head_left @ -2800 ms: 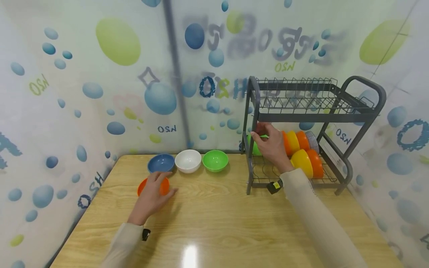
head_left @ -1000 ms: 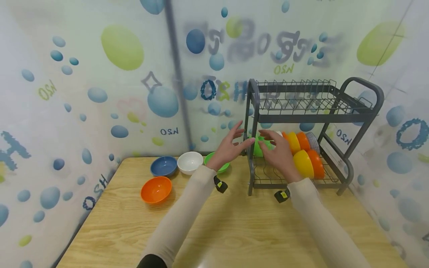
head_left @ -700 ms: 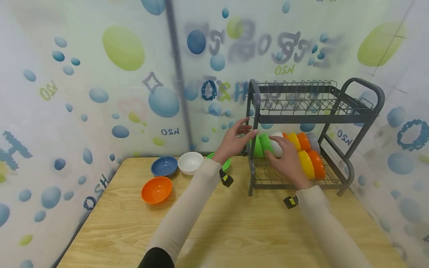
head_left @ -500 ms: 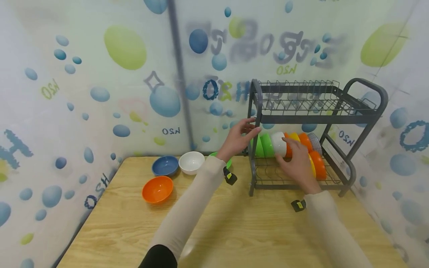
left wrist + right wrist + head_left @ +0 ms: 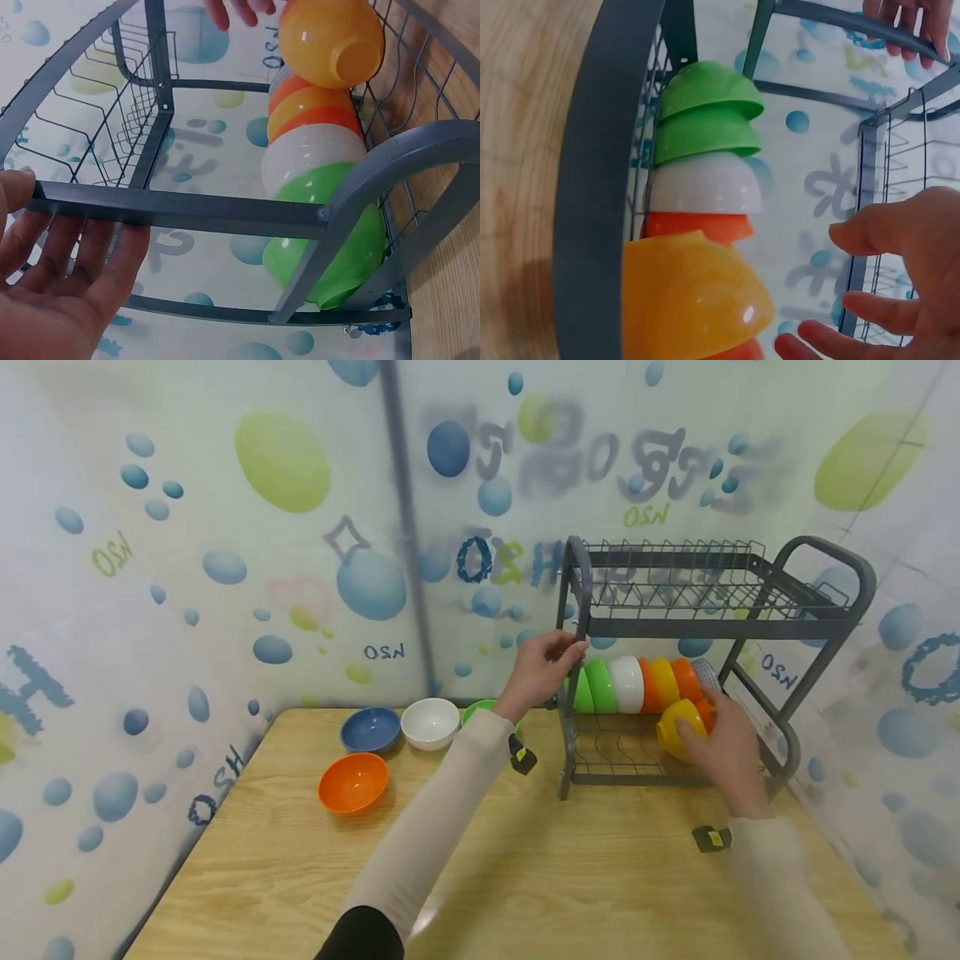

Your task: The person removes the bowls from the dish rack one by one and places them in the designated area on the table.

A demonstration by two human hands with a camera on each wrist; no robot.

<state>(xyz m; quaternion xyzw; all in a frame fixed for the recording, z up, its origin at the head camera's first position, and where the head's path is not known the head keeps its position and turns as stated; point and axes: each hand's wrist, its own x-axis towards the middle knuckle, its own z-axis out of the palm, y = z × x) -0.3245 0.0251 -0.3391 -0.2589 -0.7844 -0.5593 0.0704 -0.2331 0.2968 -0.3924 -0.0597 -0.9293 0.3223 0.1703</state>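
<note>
My left hand [image 5: 536, 672] grips the dark side bar of the dish rack [image 5: 690, 628]; in the left wrist view its thumb lies over the bar and its fingers [image 5: 112, 270] under it. My right hand [image 5: 727, 752] is at the right end of the lower shelf, beside a yellow bowl [image 5: 675, 733] and an orange bowl partly hidden by the hand. In the right wrist view thumb and fingers are spread, apart from the yellow bowl [image 5: 690, 300]. Behind stands a row of bowls on edge: green [image 5: 600, 685], white [image 5: 626, 685], orange, yellow and a patterned one.
On the table's left are a blue bowl [image 5: 371, 731], a white bowl [image 5: 430, 724], an orange bowl [image 5: 353, 783] and a green bowl [image 5: 476, 708] partly covered by my left arm. The rack's wire top shelf [image 5: 675, 589] overhangs the bowls. A patterned wall stands behind.
My left hand has gone from the orange bowl on the table to the rack's side bar. My right hand has moved right along the lower shelf, from the green bowls to the front yellow and orange ones.
</note>
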